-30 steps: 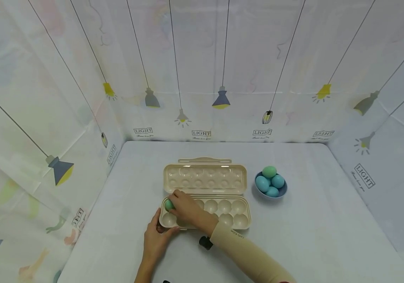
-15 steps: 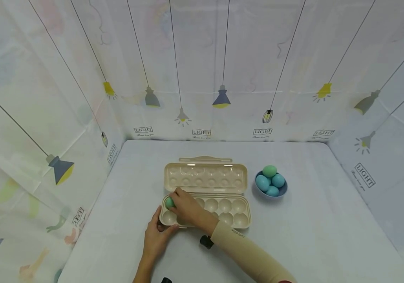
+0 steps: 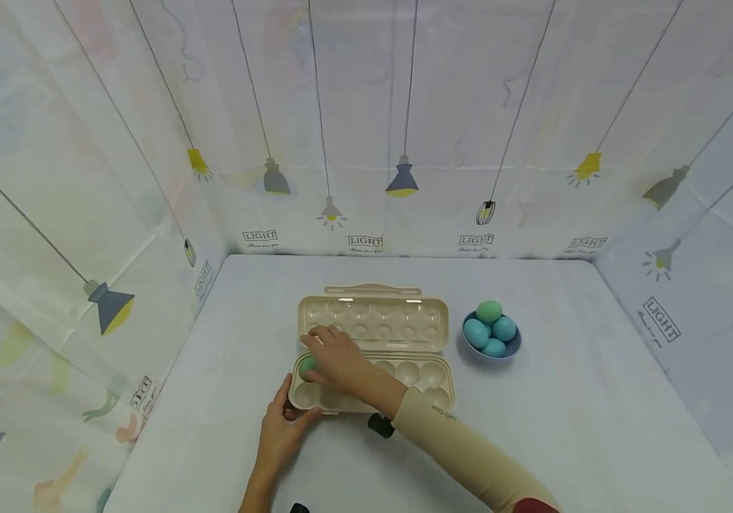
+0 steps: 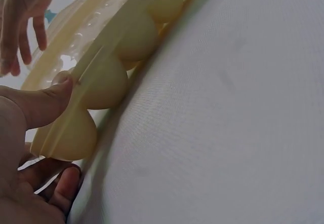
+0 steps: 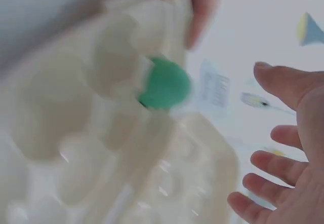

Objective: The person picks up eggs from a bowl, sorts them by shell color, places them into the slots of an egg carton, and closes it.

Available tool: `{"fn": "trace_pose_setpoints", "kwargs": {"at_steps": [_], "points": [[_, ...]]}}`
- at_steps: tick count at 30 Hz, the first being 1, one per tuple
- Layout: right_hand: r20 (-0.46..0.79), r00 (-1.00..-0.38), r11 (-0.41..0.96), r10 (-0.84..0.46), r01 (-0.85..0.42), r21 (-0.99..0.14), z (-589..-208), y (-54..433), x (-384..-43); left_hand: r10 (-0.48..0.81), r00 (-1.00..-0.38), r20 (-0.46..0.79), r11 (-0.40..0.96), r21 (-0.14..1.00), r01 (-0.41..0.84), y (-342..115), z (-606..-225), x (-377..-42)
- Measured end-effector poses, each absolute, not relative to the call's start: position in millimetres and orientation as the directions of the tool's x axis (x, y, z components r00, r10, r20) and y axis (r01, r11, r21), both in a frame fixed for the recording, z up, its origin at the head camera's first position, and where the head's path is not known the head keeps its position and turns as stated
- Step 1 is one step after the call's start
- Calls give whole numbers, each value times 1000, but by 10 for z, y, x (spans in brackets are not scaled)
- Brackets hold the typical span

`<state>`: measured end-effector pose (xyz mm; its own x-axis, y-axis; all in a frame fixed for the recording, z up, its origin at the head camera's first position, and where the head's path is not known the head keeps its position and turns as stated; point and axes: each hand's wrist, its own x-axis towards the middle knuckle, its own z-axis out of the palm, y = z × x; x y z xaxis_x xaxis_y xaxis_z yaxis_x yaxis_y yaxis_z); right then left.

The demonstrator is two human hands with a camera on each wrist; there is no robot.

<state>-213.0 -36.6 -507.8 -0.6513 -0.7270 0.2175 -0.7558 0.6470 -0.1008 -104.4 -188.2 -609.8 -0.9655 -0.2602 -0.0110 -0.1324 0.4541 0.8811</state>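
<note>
A cream egg carton (image 3: 433, 374) lies with its lid (image 3: 372, 320) laid back behind it. One green egg (image 3: 307, 368) sits in its back left cup; the right wrist view also shows this green egg (image 5: 169, 83). My left hand (image 3: 281, 431) grips the carton's left end, the thumb on the front rim and the fingers round the side, as the left wrist view shows. Above the carton, just right of the egg, my right hand (image 3: 343, 363) holds nothing; in the right wrist view its fingers (image 5: 278, 168) are spread, apart from the egg. My right forearm hides some cups.
Right of the carton stands a blue bowl (image 3: 516, 345) of blue eggs (image 3: 503, 328), with a green egg (image 3: 489, 311) on top. A black object (image 3: 380, 425) shows under my right wrist. White printed curtains (image 3: 366, 128) enclose the table at back and sides.
My right hand has let go of the green egg and lifted slightly up and to the right. The egg stays in its cup. My left hand keeps its grip on the carton.
</note>
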Motion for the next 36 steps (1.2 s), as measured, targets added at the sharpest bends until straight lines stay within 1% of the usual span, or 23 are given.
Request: {"fn": "trace_pose_setpoints", "kwargs": {"at_steps": [3,7,10,13,17,19,21,23,27,30,33,36], "points": [[223,-651,645,-726,-756,-109,-4886,-270,-2160,-262,-965,6,453,884,-118,-1881,-6109,-1042],[261,-668,649,-697,-743,-166,-4615,-43,-2226,-266,-963,27,459,883,-102,-1890,-6098,-1035],[286,-701,663,-654,-713,-230,-4428,185,-2272,-269,-963,29,457,884,-101,-1898,-6080,-1026],[295,-750,700,-592,-660,-273,-4292,423,-2315,-266,-964,18,448,887,-108,-1910,-6062,-1026],[309,-817,761,-487,-570,-310,-4183,771,-2360,-261,-965,-4,441,889,-122,-1911,-6062,-1039],[323,-840,774,-436,-533,-341,-4153,957,-2388,-259,-966,-11,437,890,-127,-1906,-6059,-1042],[332,-861,778,-387,-497,-384,-4154,1148,-2443,-259,-966,-14,439,889,-130,-1896,-6058,-1040],[338,-881,797,-330,-452,-400,-4183,1351,-2516,-260,-965,-16,438,889,-132,-1892,-6059,-1038],[301,-936,844,-183,-307,-440,-4323,1767,-2697,-263,-965,-22,437,889,-139,-1893,-6077,-1043],[237,-967,863,-96,-200,-464,-4469,2016,-2827,-257,-966,-29,437,888,-143,-1909,-6073,-1053],[162,-985,865,-61,-133,-483,-4613,2190,-2909,-246,-969,-38,436,888,-146,-1914,-6063,-1053],[95,-995,875,-39,-80,-477,-4739,2301,-2948,-240,-970,-42,433,889,-146,-1905,-6039,-1045]]}}
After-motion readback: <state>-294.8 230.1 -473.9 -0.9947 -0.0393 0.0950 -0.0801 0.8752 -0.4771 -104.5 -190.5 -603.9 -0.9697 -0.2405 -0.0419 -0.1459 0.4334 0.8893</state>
